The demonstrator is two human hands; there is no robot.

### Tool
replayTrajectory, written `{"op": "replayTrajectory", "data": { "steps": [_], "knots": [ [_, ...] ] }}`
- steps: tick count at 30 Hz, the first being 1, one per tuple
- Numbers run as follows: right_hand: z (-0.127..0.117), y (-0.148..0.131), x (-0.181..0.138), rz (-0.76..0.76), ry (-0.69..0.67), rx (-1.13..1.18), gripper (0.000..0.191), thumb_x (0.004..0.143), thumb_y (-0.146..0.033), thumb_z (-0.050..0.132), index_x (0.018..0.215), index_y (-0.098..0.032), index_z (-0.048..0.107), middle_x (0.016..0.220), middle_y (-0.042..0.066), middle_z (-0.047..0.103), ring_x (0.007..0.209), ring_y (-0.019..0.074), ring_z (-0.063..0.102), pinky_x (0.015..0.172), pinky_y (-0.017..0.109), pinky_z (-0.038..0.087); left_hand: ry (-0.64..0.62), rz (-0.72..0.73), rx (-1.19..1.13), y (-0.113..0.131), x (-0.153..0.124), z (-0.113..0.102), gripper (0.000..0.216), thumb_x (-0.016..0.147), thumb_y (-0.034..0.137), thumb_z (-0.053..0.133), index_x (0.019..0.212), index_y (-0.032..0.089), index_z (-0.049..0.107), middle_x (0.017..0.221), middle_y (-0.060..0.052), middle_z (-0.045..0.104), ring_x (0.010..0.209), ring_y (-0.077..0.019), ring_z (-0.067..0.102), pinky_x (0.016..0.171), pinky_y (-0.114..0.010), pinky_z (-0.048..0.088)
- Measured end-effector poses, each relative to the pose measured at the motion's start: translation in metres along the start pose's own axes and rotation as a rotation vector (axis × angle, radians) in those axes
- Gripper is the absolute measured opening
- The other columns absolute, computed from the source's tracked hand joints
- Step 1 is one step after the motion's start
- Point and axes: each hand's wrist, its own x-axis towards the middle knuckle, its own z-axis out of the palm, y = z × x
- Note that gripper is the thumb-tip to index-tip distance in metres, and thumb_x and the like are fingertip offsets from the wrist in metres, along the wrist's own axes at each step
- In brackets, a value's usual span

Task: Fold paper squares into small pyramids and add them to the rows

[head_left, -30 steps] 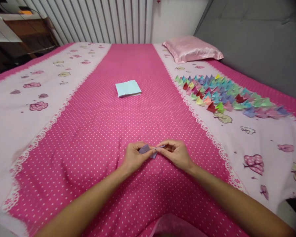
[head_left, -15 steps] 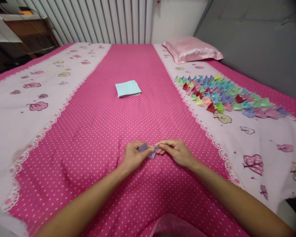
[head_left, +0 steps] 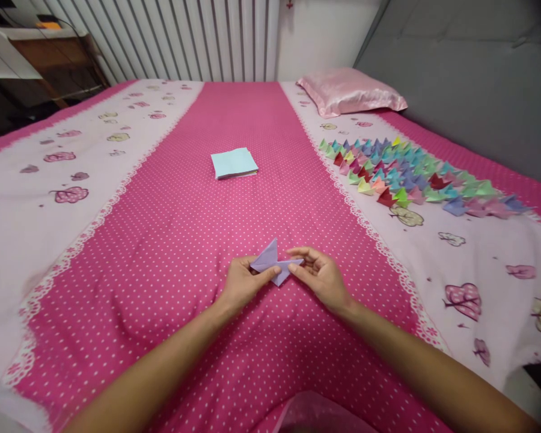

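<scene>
A small folded piece of lilac paper [head_left: 270, 261] is held just above the pink dotted bedsheet [head_left: 171, 240], its pointed flap sticking up. My left hand [head_left: 244, 284] pinches its left side between thumb and fingers. My right hand [head_left: 321, 276] pinches its right tip, fingers curled. Both hands sit close together in the middle of the bed, near me.
A stack of square paper with a light blue top sheet [head_left: 234, 162] lies further up the bed. Several folded paper pieces in many colours [head_left: 406, 174] lie in rows on the right. A pink pillow [head_left: 349, 90] rests by the grey headboard [head_left: 469, 72]. Wooden furniture [head_left: 49, 54] stands at left.
The lilac paper has opened out: a pointed flap now stands up between my hands, where before it was pressed flat and mostly hidden in my fingers. My hands have lifted slightly.
</scene>
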Motion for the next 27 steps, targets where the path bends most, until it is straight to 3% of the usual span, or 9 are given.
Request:
{"op": "replayTrajectory", "data": {
  "steps": [3, 5, 9, 17, 27],
  "knots": [
    [0.003, 0.002, -0.001, -0.071, -0.022, -0.009, 0.032, 0.075, -0.031, 0.067, 0.104, -0.020, 0.056, 0.079, 0.001, 0.064, 0.071, 0.0130, 0.062, 0.061, 0.024, 0.050, -0.115, -0.004, 0.032, 0.001, 0.000, 0.000, 0.028, 0.060, 0.038, 0.075, 0.067, 0.011, 0.071, 0.061, -0.005, 0.066, 0.052, -0.0110, 0.053, 0.052, -0.022, 0.039],
    [0.003, 0.004, 0.000, -0.113, -0.029, -0.021, 0.024, 0.076, -0.030, 0.066, 0.096, -0.021, 0.056, 0.076, 0.000, 0.062, 0.070, 0.0130, 0.061, 0.062, 0.024, 0.050, -0.162, -0.002, 0.019, 0.001, 0.000, -0.001, 0.028, 0.060, 0.039, 0.075, 0.066, 0.012, 0.071, 0.061, -0.004, 0.066, 0.052, -0.0112, 0.053, 0.053, -0.023, 0.040],
    [-0.001, 0.006, 0.004, -0.150, 0.018, -0.054, 0.011, 0.077, -0.030, 0.066, 0.080, -0.021, 0.061, 0.077, 0.001, 0.064, 0.071, 0.0141, 0.061, 0.062, 0.025, 0.050, -0.133, -0.015, -0.007, 0.004, 0.000, -0.004, 0.030, 0.061, 0.041, 0.075, 0.066, 0.012, 0.070, 0.061, -0.006, 0.067, 0.052, -0.0107, 0.054, 0.051, -0.022, 0.039],
    [-0.009, 0.003, 0.006, -0.226, 0.015, -0.223, 0.014, 0.079, -0.026, 0.064, 0.090, -0.024, 0.071, 0.090, 0.004, 0.069, 0.084, 0.0176, 0.063, 0.075, 0.032, 0.050, -0.130, -0.010, -0.045, 0.004, 0.001, -0.005, 0.027, 0.066, 0.041, 0.071, 0.064, 0.014, 0.067, 0.061, -0.005, 0.066, 0.053, -0.0103, 0.055, 0.055, -0.023, 0.042],
    [-0.007, -0.003, 0.003, -0.189, -0.062, -0.265, 0.021, 0.077, -0.031, 0.067, 0.097, -0.027, 0.072, 0.090, 0.004, 0.067, 0.081, 0.0176, 0.062, 0.074, 0.034, 0.051, -0.139, 0.044, 0.038, 0.001, 0.000, -0.004, 0.027, 0.068, 0.041, 0.069, 0.071, 0.014, 0.071, 0.060, -0.004, 0.065, 0.054, -0.0108, 0.055, 0.054, -0.023, 0.042]
  ]
}}
